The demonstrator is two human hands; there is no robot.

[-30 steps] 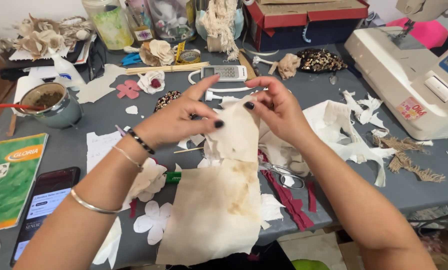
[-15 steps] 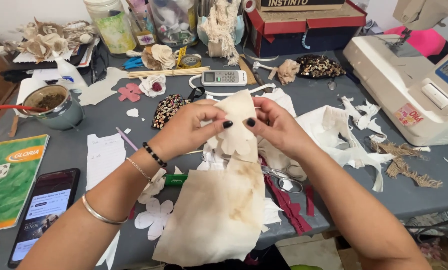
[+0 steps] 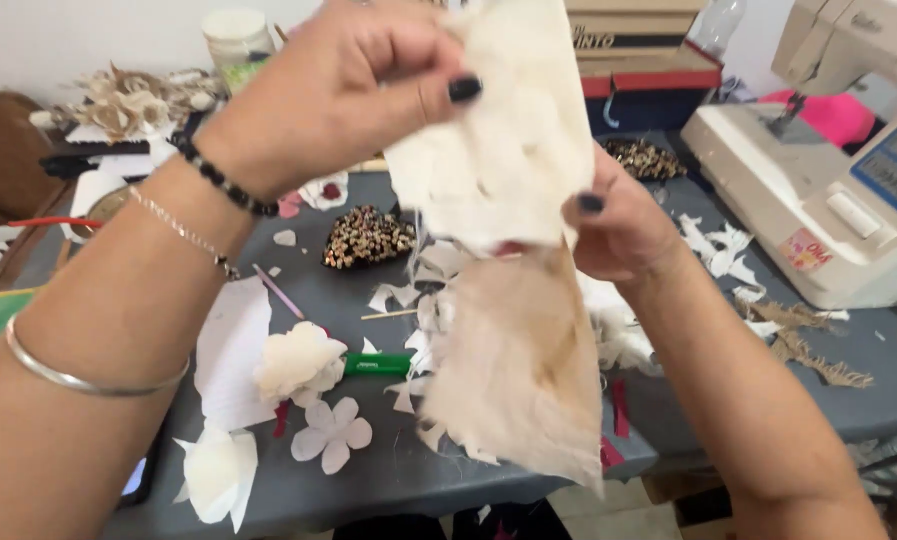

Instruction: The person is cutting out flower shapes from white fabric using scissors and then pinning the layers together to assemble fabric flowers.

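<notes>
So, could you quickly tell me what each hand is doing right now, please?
Left hand: closed, pinching the top of the cream fabric piece.
Right hand: closed, gripping the same fabric piece at its right edge.

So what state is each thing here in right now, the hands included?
Left hand: raised, pinching the top of the cloth.
Right hand: gripping the cloth's right edge.
Cloth: held up off the table, hanging, stained tan in its lower part, edges frayed.
Sewing machine: upright on the table, nothing under its needle.
Green marker: lying flat.
Paper flower: lying flat.
Jar: upright, lid on.
</notes>
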